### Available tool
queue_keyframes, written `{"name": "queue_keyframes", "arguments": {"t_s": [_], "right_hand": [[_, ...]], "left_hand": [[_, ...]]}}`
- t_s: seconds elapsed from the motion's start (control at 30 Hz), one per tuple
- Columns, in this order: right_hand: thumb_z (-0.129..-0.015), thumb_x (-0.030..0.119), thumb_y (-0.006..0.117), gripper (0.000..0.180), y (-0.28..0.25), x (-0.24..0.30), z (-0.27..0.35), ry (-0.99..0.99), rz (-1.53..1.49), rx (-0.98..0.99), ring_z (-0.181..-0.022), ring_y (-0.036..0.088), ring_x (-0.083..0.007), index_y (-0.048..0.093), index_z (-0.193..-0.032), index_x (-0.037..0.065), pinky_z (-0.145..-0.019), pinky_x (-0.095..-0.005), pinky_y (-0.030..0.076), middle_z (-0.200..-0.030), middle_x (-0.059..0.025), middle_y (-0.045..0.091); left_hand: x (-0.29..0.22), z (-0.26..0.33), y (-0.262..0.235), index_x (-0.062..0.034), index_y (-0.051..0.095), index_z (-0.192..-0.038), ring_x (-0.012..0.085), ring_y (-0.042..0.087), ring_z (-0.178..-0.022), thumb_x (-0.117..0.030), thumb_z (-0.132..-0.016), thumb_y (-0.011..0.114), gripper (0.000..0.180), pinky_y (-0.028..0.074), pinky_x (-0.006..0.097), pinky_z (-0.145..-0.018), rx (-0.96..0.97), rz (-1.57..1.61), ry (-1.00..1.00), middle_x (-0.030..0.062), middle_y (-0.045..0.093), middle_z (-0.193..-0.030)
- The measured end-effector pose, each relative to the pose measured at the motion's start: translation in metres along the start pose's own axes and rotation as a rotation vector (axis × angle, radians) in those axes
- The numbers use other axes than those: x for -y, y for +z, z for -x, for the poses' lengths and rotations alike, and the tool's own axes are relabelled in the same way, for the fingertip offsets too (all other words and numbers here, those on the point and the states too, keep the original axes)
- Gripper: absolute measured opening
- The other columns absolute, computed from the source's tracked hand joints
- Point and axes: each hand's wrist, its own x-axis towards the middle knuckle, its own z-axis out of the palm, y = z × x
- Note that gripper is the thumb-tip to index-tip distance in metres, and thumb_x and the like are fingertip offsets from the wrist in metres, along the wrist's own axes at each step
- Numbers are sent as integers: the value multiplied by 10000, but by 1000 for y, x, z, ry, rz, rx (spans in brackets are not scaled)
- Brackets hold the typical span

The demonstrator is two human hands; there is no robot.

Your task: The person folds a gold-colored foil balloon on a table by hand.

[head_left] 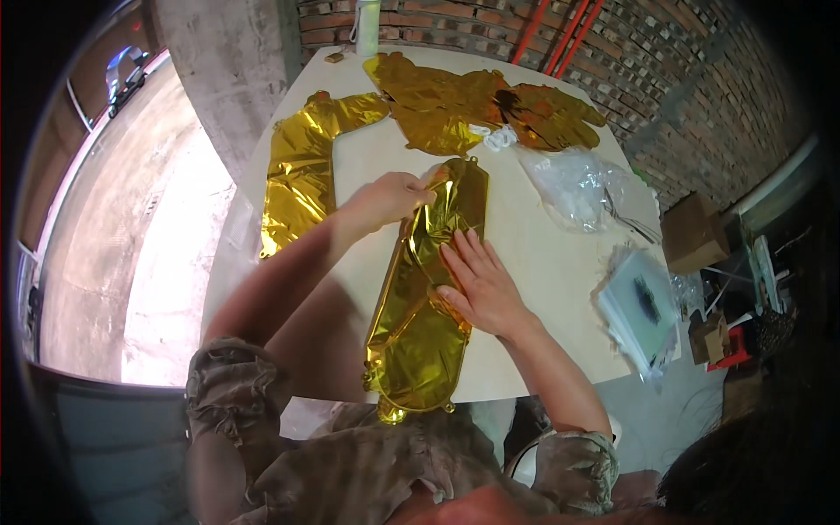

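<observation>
A flat, uninflated gold foil balloon (420, 359) lies lengthwise in front of me, its near end reaching over the table's edge. My left hand (395, 198) pinches a fold on the left side of its far part, and the foil is raised and creased there. On the middle of the balloon rests my right hand (479, 282), fingers spread and palm down. To the left lies a second gold foil balloon (299, 166), bent at a corner. Farther back are crumpled gold foil balloons (446, 101), partly overlapping.
The pale table (560, 297) also bears white ribbon (499, 137), a clear plastic bag (573, 188) and a plastic-wrapped pack (641, 306). A pale green bottle (367, 31) stands at the back. A cardboard box (694, 232) is beyond the right edge, and a brick wall (437, 26) behind.
</observation>
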Motion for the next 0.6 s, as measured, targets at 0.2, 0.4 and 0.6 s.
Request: {"name": "queue_keyframes", "arguments": {"t_s": [0.2, 0.4, 0.6], "right_hand": [[-1023, 486, 446, 679, 0, -1, -1, 2, 25, 10, -1518, 176, -371, 357, -1528, 41, -1243, -473, 127, -1615, -216, 254], [-1022, 477, 458, 669, 0, 0, 1, 4, 11, 3, -1516, 183, -376, 357, -1530, 53, -1241, -474, 135, -1612, -217, 260], [-1019, 474, 467, 656, -1, 1, 1, -16, -11, -12, -1507, 210, -380, 379, -1520, 59, -1238, -476, 149, -1611, -219, 263]], "left_hand": [[-22, 34, 18, -5, 666, -1109, 390, 649, -975, -419, -876, 696, 476, 531, 453, -856, -263, -772, 467, 214, 607, -1149], [-39, 50, 34, -27, 608, -1184, 370, 656, -1014, -363, -834, 761, 508, 513, 435, -867, -284, -559, 316, 201, 679, -1064], [-17, 26, 13, -30, 512, -1283, 361, 666, -1027, -305, -803, 763, 607, 514, 437, -883, -232, -473, 162, 213, 688, -1052]]}}
